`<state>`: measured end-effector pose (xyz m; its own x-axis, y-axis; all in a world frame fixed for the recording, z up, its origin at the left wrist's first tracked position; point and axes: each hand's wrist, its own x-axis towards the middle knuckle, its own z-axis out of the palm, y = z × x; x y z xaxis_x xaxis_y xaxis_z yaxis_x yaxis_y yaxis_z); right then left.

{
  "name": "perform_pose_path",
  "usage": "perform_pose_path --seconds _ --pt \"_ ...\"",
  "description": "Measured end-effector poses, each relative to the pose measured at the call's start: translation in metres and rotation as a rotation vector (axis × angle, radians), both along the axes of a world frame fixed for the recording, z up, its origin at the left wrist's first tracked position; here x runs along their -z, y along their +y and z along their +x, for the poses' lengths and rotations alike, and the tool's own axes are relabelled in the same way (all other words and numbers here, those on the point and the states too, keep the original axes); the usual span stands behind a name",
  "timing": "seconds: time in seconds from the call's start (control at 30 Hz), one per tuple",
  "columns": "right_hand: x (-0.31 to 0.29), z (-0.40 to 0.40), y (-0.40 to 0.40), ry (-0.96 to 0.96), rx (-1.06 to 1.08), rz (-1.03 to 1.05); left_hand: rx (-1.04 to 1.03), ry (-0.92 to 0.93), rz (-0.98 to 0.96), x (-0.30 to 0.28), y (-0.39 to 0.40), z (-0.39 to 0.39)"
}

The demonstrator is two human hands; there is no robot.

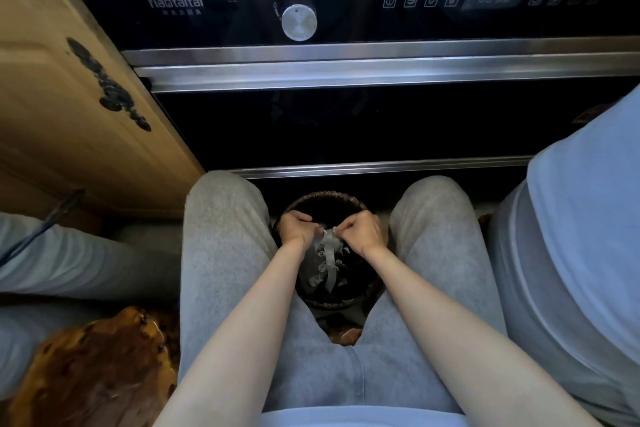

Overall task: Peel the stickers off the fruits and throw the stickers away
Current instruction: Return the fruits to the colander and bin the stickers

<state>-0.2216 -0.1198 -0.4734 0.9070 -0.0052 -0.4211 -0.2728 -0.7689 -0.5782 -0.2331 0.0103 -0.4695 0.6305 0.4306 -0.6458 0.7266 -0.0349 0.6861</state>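
Your view is walled by the black appliance front (pixel 346 121) ahead, a wooden panel (pixel 69 97) to your left and another person's grey-clad side (pixel 571 253) to your right, so your only free room is the narrow gap between your knees. There sits the dark round bin (pixel 325 199), no fruit in sight. Over it your left hand (pixel 294 227) and right hand (pixel 362 230) pinch the top of a pale strip of stickers (pixel 323 253); disposal looks close, pending release.
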Motion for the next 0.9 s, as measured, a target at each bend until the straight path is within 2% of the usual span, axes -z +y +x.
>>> perform_pose_path --seconds 0.43,0.9 --pt "-0.004 0.000 0.001 -0.015 0.002 -0.053 0.030 0.005 0.086 -0.008 -0.004 0.000" --pt "-0.002 -0.001 0.000 -0.002 -0.025 -0.133 0.000 -0.032 0.035 -0.012 -0.005 -0.001"
